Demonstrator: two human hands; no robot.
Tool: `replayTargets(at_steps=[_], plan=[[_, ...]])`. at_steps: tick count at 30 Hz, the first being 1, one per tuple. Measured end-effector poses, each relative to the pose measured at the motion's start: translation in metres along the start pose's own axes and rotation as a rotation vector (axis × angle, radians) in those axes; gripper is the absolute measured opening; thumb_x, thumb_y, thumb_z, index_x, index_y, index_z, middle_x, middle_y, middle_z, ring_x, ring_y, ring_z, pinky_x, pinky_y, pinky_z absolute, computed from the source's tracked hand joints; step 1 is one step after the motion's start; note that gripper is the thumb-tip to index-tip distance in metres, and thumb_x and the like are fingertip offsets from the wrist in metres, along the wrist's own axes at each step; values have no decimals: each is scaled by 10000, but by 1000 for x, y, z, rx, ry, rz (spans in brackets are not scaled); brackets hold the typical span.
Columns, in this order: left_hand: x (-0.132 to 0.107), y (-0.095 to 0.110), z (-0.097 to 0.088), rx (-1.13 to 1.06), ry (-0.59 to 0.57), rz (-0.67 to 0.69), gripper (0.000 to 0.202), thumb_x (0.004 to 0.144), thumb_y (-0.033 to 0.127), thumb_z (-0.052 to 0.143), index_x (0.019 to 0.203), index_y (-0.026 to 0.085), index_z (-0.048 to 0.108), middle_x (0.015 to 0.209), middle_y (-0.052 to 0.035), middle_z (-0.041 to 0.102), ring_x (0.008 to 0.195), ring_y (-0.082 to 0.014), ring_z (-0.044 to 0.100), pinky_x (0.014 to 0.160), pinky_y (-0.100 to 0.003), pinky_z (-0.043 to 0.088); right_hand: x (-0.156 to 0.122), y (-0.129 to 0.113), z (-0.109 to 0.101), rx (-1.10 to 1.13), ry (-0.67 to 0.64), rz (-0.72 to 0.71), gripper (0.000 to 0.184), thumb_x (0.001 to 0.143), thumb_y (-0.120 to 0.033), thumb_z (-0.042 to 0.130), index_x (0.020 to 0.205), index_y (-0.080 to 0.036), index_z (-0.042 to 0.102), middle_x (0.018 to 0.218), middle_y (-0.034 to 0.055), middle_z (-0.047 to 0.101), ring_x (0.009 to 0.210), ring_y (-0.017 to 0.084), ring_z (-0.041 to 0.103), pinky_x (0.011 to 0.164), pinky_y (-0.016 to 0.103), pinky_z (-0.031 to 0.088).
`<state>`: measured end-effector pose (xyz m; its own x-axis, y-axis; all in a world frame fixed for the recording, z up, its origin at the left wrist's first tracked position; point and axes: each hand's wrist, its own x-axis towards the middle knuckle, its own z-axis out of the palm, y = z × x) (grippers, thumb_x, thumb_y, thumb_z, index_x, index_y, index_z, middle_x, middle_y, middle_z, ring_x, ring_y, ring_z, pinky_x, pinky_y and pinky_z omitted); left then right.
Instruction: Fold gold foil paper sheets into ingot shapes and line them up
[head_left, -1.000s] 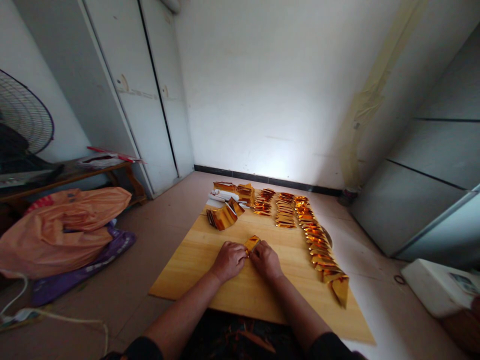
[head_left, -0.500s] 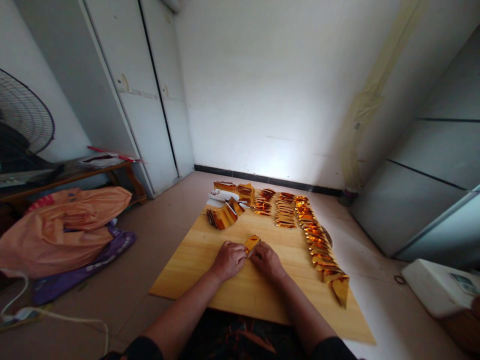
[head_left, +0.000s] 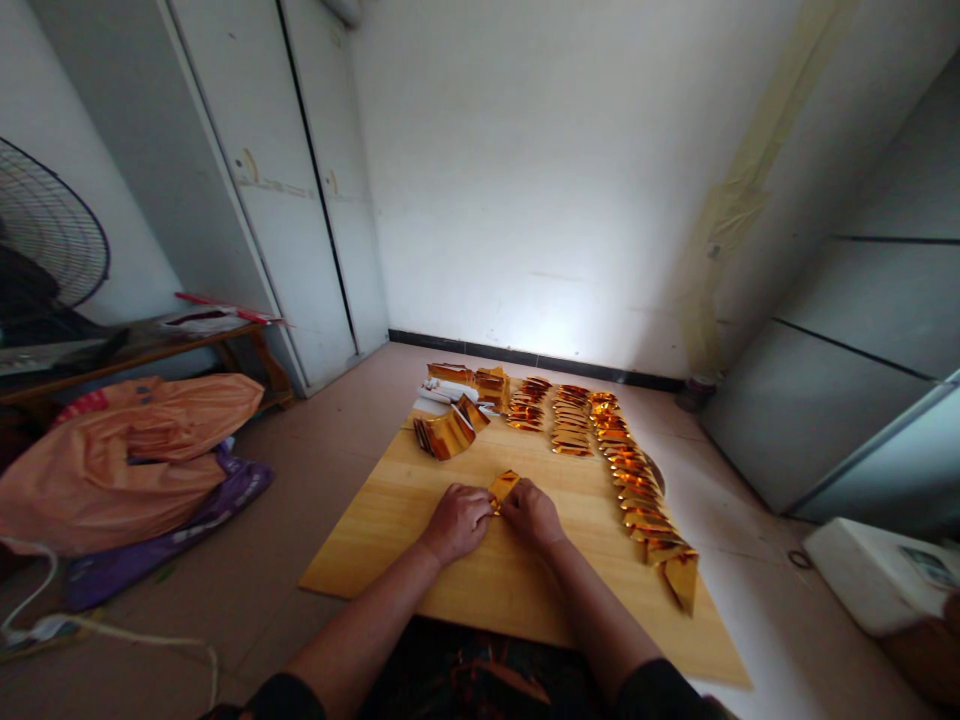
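Note:
My left hand (head_left: 457, 520) and my right hand (head_left: 531, 516) meet at the middle of a wooden board (head_left: 390, 535), both pinching a small piece of gold foil paper (head_left: 503, 486) that pokes up between their fingertips. The fingers of both hands are curled closed on it. Beyond them lies a fanned pile of gold foil sheets (head_left: 445, 434). Rows of folded gold pieces (head_left: 570, 420) run along the far side, and one long row (head_left: 645, 505) stretches down the right side of the board.
The board lies on a tiled floor. An orange plastic bag (head_left: 127, 455) over a purple one sits at the left, under a low wooden bench (head_left: 150, 345) and a fan (head_left: 45, 235). A white box (head_left: 877, 570) stands at the right. White cupboard doors stand behind.
Both hands stay on the gold foil piece; the right hand has shifted very slightly. Nothing else has moved.

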<state>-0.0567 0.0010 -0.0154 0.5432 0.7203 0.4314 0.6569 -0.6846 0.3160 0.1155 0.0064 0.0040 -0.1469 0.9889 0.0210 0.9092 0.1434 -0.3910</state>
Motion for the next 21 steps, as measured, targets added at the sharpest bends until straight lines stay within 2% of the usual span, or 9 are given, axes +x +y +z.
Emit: replayTargets(at_steps=[7, 11, 16, 21], plan=[[0, 4, -5, 1, -34, 4, 287, 711, 65, 504, 922, 205, 638, 902, -29, 688, 883, -186, 620, 811, -321, 437, 2, 0, 5, -26, 34, 26, 138, 828, -241, 542, 773, -178, 652, 847, 46, 648, 677, 121, 579, 549, 217, 325], [-1, 3, -5, 23, -19, 44, 252, 745, 98, 520, 883, 230, 684, 966, -31, 684, 917, -185, 616, 847, -330, 429, 2, 2, 8, 1, 68, 2, 116, 806, -216, 552, 737, -183, 639, 831, 38, 632, 651, 120, 566, 545, 220, 329], [-1, 2, -5, 41, -31, 47, 222, 772, 119, 530, 838, 239, 705, 925, -27, 686, 884, -168, 619, 833, -319, 425, 0, 7, 10, 134, 96, -40, 47, 752, -159, 577, 739, -185, 613, 837, 23, 602, 695, 119, 557, 598, 207, 372], [0, 5, -7, 46, -57, 37, 221, 768, 111, 539, 833, 243, 703, 915, -13, 688, 881, -165, 620, 814, -314, 418, -4, 17, 14, 275, 159, -124, 197, 679, -35, 516, 785, -184, 589, 842, 16, 583, 782, 127, 554, 696, 203, 412]])
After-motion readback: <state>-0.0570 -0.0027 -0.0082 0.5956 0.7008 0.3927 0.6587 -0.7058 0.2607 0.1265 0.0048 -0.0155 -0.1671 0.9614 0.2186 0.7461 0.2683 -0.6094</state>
